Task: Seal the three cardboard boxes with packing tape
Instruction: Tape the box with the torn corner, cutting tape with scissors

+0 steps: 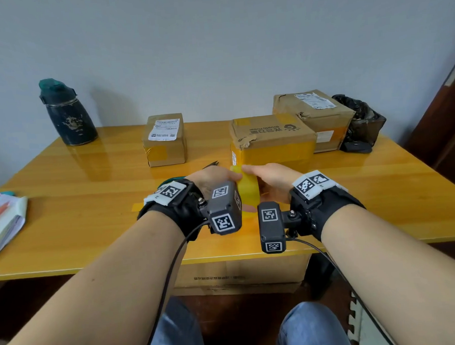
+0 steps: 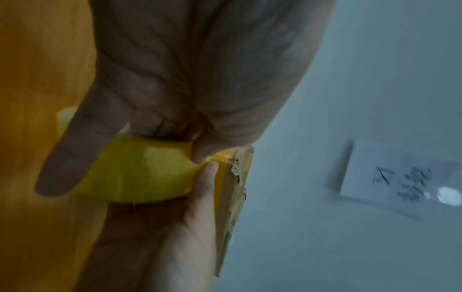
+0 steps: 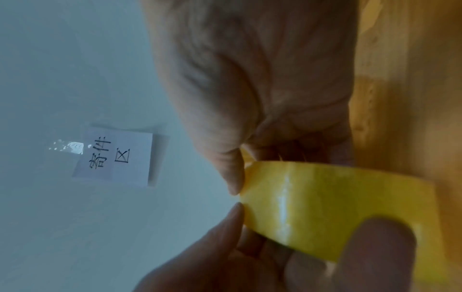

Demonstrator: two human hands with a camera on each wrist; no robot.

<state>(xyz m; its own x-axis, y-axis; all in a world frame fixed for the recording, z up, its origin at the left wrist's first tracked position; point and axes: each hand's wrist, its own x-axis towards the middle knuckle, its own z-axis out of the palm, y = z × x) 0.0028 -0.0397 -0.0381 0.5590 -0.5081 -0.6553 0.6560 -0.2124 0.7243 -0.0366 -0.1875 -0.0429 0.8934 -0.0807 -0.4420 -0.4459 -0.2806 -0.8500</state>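
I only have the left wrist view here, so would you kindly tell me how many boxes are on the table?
Observer: Three cardboard boxes: a small box at left, a middle box and a rear box at right.
Operator: Thank you. Is anything lying near the hands?
Observer: Scissors lie just beyond the left hand.
Operator: And what is the right hand doing?
Observer: The right hand and the left both hold the yellow tape roll; its thumb pinches the tape's loose end.
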